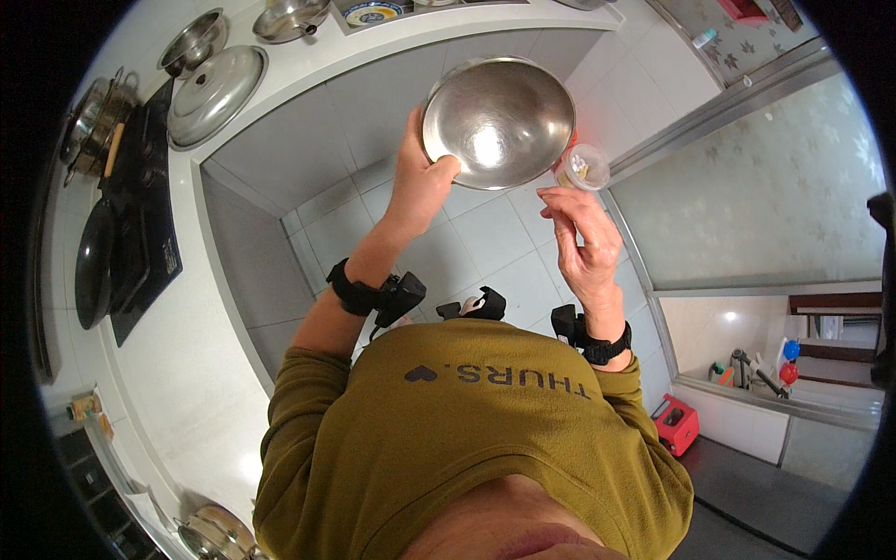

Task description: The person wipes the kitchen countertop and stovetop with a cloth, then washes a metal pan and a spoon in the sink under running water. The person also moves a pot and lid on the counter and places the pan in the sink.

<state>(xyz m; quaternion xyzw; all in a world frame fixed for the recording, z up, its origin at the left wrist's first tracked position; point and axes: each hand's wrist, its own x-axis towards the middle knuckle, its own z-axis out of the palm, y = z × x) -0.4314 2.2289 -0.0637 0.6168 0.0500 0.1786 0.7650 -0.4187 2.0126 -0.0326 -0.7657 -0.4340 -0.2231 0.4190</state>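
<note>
A round stainless steel bowl (500, 112) is tilted so that its shiny inside faces me. My left hand (423, 178) grips its near left rim, with the thumb over the edge. The inside of the bowl looks bare, and light glares off its bottom. Right of the bowl, my right hand (581, 227) hangs with loosely bent fingers, and I see nothing in it. Just beyond those fingertips is a clear plastic tub (593, 166) with small pale and yellowish bits in it. Something red shows between tub and bowl, mostly hidden.
A white counter (189, 378) curves along the left and far sides. It bears a black cooktop (143, 245) with a wok (96, 262), a domed lid (217, 96) and pans. Frosted glass panels (756, 189) stand at right, with a red stool (677, 425) lower down.
</note>
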